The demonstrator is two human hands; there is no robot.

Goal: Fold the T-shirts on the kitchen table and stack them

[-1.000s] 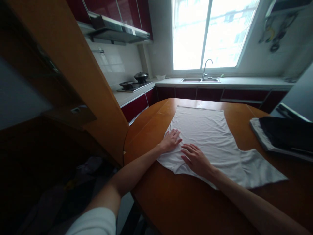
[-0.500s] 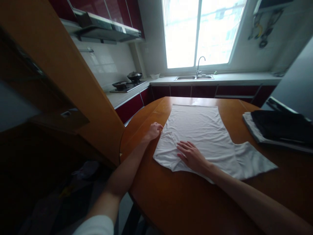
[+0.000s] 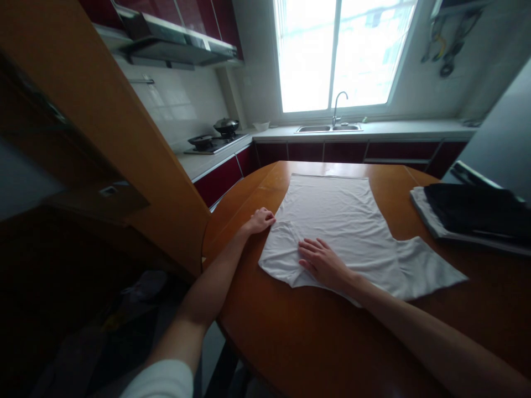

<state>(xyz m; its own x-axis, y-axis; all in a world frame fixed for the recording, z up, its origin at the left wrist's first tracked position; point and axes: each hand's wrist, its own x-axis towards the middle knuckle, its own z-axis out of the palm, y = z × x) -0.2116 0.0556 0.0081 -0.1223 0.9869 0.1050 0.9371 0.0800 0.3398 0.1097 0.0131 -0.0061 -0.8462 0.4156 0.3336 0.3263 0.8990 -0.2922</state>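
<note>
- White T-shirt [image 3: 344, 226] lies spread flat on the round wooden counter [image 3: 315, 342] in the head view, its hem toward the window and one sleeve fanned out to the right.
- Left hand [image 3: 260, 220] sits at the garment's left edge, fingers curled at the folded-in sleeve; whether it pinches the cloth or only rests against it cannot be told.
- Right hand [image 3: 323, 262] lies flat and open, palm down near the collar end, apparently pinning the fabric so it does not slide on the smooth wood.
- Folded dark clothing [image 3: 468, 210] is stacked on a grey piece at the counter's right edge, well apart from the shirt.
- Beyond, a sink [image 3: 327, 128] with a tap stands under the bright window, and a stove [image 3: 211, 143] carrying two pots sits to the left, below a range hood.
</note>
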